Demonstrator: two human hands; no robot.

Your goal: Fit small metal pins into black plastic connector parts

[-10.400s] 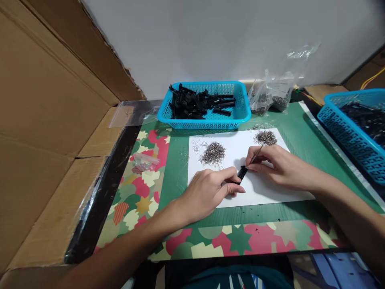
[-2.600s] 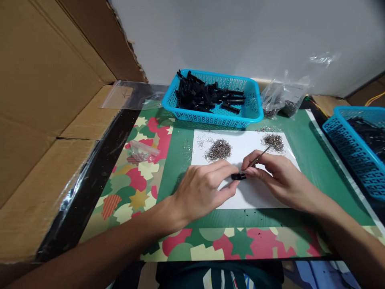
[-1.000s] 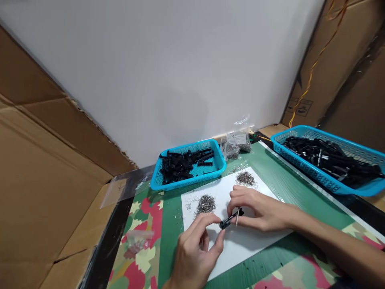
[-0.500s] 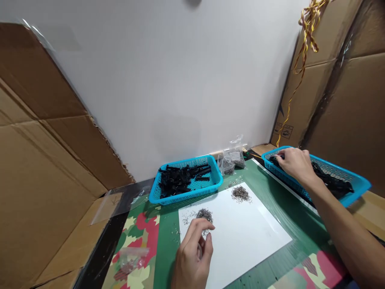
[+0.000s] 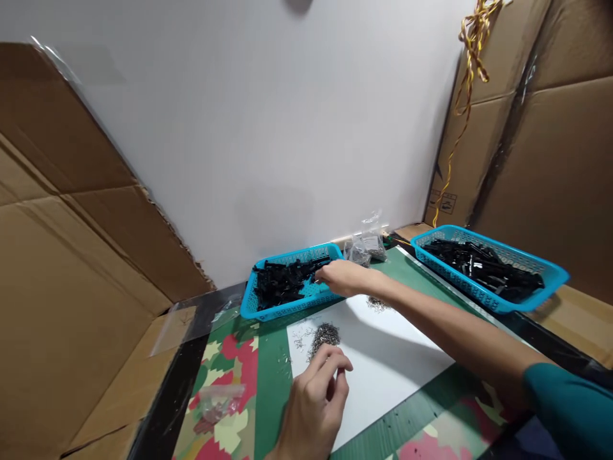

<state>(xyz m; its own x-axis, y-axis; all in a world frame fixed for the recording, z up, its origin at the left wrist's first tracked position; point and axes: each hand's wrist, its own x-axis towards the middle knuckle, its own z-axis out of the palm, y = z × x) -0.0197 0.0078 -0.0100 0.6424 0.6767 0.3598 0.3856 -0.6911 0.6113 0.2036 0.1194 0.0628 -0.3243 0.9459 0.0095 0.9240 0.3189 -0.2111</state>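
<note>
My right hand (image 5: pixel 345 277) reaches across into the left blue basket (image 5: pixel 282 313), palm down. Its fingertips are pinched together among black plastic parts (image 5: pixel 280 284); whether a part is between them is hidden. Over the white sheet (image 5: pixel 368 402) my left hand (image 5: pixel 318 396) hovers with loosely curled fingers and a small gap between thumb and forefinger. Nothing shows in it. Just beyond its knuckles lies a pile of small metal pins (image 5: pixel 327 333). A second pin pile (image 5: pixel 377 303) is partly covered by my right forearm.
At the right stands another blue basket (image 5: pixel 517 308) of long black parts (image 5: pixel 479 265). Clear bags of metal pieces (image 5: pixel 364 249) sit by the wall. A small plastic bag (image 5: pixel 223 402) lies on the patterned mat at left. Cardboard walls (image 5: pixel 565 147) flank the table.
My right hand has left the right basket and swung left into the other one. My left hand has shifted slightly right, its fingers a little more curled. The view has tilted slightly.
</note>
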